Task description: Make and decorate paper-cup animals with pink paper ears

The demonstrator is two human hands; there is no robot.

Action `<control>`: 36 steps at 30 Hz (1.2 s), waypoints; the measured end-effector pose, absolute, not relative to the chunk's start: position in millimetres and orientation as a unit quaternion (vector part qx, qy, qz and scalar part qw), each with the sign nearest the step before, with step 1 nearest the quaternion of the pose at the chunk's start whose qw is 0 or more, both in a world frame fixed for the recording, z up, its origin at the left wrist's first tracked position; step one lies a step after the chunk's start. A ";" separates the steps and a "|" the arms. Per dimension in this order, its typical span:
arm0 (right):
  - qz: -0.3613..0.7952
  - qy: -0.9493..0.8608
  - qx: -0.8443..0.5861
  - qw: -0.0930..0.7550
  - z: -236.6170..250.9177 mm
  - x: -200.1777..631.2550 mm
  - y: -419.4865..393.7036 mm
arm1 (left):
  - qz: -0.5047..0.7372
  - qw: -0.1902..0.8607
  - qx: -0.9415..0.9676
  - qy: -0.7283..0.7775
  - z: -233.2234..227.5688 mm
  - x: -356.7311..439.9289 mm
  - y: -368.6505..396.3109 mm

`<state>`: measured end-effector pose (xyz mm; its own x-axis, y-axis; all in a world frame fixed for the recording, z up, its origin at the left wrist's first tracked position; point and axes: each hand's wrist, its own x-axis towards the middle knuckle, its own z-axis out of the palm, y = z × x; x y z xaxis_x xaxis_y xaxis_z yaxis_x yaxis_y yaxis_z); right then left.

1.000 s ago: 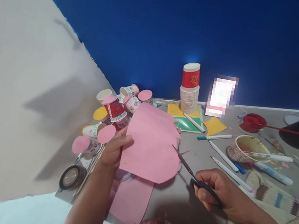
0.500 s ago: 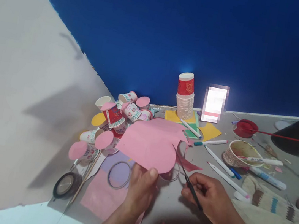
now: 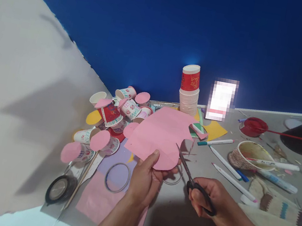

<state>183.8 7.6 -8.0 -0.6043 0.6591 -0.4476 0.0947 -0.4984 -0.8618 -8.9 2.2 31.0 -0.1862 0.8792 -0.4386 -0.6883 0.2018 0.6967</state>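
Our left hand (image 3: 143,181) clamps the pink paper (image 3: 159,130) above the table (image 3: 165,213); our right hand (image 3: 209,197) grips the scissors (image 3: 186,168), tip at the paper's notched edge, perhaps touching it. Beyond, we see decorated cups (image 3: 130,109) leftward, a cup stack (image 3: 188,101) behind, markers (image 3: 225,163) rightward.

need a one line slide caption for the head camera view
Left hand holds pink paper, right hand holds scissors at the paper's edge, decorated paper cups clustered at left.
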 end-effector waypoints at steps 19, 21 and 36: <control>0.759 -0.476 -0.411 0.169 -2.6 184.4 11.4 | 0.622 0.624 0.114 0.460 26.2 -10.8 1.4; 0.761 -0.472 -0.410 0.171 -2.4 184.1 10.8 | 0.621 0.625 0.115 0.458 27.3 -10.8 1.1; 0.770 -0.448 -0.423 0.164 -2.9 182.7 9.7 | 0.601 0.642 0.131 0.458 35.3 -17.2 -0.1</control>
<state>182.7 9.7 -2.9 -0.5874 0.6322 -0.5053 0.1265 -0.5449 -0.8289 -17.2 -0.1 35.3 -0.1424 0.8915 -0.4300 -0.6510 0.2429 0.7192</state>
